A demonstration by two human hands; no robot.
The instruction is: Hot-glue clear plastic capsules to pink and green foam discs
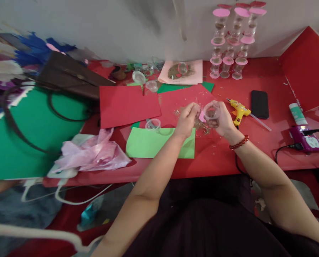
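A small clear plastic cup [211, 112] is in my right hand [225, 123], the fingers wrapped round its side and the round rim facing me. My left hand [188, 117] is closed in a pinch just left of the cup; what its fingertips hold is hidden. A small pink piece [201, 116] shows between the two hands, and I cannot tell whether it is held or lies behind them. Below the hands, scraps and brown bits [206, 130] lie on the red table [212, 162]. To the right of my right hand lies a yellow glue gun [239, 111] with a clear glue stick.
Stacked clear cups with pink discs [227, 43] stand against the wall. Red card [127, 106], a light green sheet [154, 144], another clear cup [153, 124] and a pink plastic bag [92, 153] lie left. A phone [259, 104] and a purple power adapter [305, 138] lie right.
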